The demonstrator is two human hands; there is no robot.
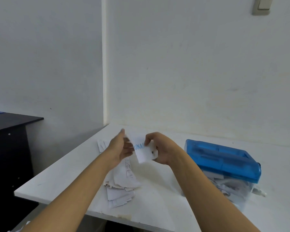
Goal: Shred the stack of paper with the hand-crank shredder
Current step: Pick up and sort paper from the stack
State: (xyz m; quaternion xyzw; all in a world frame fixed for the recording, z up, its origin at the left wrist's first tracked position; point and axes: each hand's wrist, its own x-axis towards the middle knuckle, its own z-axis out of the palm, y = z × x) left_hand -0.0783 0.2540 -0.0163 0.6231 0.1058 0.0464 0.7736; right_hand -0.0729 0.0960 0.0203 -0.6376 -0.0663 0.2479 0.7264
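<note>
A white sheet of paper (140,150) with blue letters hangs above the table, gripped by my right hand (159,149) between thumb and fingers. My left hand (122,148) is beside the sheet's left edge, fingers mostly straight and blurred; whether it touches the sheet is unclear. Below my hands, a loose stack of paper (122,183) lies on the white table (65,173). To the right stands the hand-crank shredder (222,159), with a blue top over a clear bin holding paper shreds.
A dark cabinet (8,148) stands to the left of the table. White walls meet in a corner behind the table. The table's left edge runs diagonally from the corner toward me.
</note>
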